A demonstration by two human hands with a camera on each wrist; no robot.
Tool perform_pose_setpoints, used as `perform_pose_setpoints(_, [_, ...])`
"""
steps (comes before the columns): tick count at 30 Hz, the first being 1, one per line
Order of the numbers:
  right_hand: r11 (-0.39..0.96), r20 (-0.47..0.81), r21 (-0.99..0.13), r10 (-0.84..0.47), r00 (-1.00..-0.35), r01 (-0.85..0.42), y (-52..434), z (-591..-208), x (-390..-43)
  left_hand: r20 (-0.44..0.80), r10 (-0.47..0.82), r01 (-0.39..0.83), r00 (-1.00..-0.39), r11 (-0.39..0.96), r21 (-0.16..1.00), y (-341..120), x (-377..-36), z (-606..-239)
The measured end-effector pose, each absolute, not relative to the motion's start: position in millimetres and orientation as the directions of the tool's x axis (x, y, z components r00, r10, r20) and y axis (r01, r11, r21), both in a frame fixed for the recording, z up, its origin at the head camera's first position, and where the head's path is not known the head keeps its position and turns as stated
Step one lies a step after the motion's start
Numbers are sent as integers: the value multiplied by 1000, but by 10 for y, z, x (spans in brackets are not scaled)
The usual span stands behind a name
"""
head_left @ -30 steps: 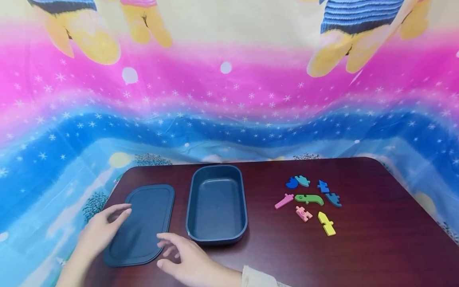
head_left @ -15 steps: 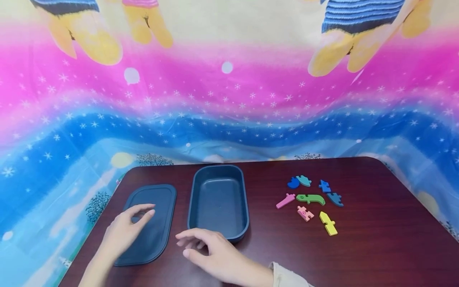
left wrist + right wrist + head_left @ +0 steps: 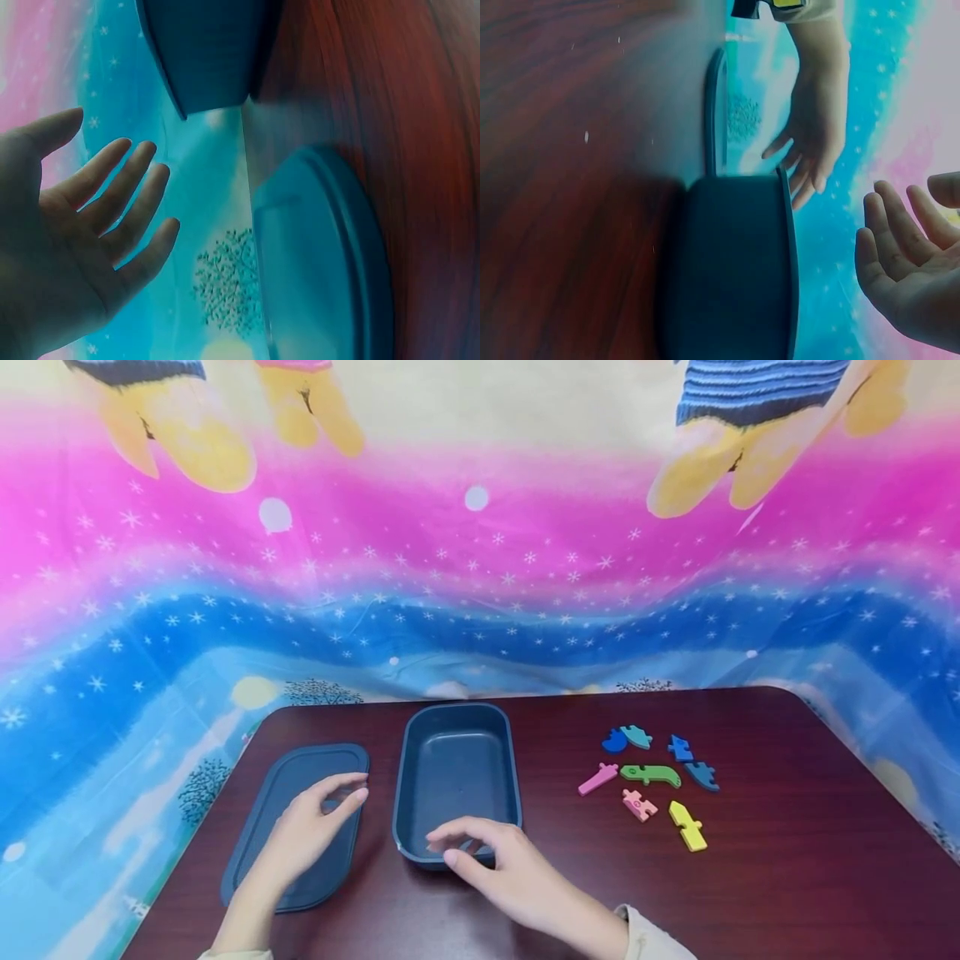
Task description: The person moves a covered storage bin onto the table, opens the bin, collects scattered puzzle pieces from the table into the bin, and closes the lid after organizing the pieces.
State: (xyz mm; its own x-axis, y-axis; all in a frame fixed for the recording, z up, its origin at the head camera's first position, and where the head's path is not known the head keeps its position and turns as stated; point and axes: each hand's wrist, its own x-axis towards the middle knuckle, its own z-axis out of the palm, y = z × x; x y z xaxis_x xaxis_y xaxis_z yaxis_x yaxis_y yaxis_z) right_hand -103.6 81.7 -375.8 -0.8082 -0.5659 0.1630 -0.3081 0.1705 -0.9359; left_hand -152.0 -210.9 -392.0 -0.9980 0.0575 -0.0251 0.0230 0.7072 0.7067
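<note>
With both hands empty and fingers relaxed, the left hand (image 3: 311, 827) above the dark blue lid (image 3: 266, 827) and the right hand (image 3: 498, 864) over the near rim of the blue container (image 3: 457, 777), the rim is best gripped squarely.

Your left hand (image 3: 307, 831) reaches toward one o'clock, palm down, fingers straight and loosely spread, holding nothing. Your right hand (image 3: 495, 864) reaches toward ten o'clock, fingers relaxed and slightly bent, thumb apart, empty, a pale cuff at the wrist.
</note>
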Motion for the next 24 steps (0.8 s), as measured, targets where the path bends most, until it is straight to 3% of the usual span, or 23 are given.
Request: perform_pose_setpoints(24, [288, 177, -908, -396, -901, -305, 1548, -3834, -1153, -96, 89, -5, -991, 705, 709, -1735, -1671, -4063])
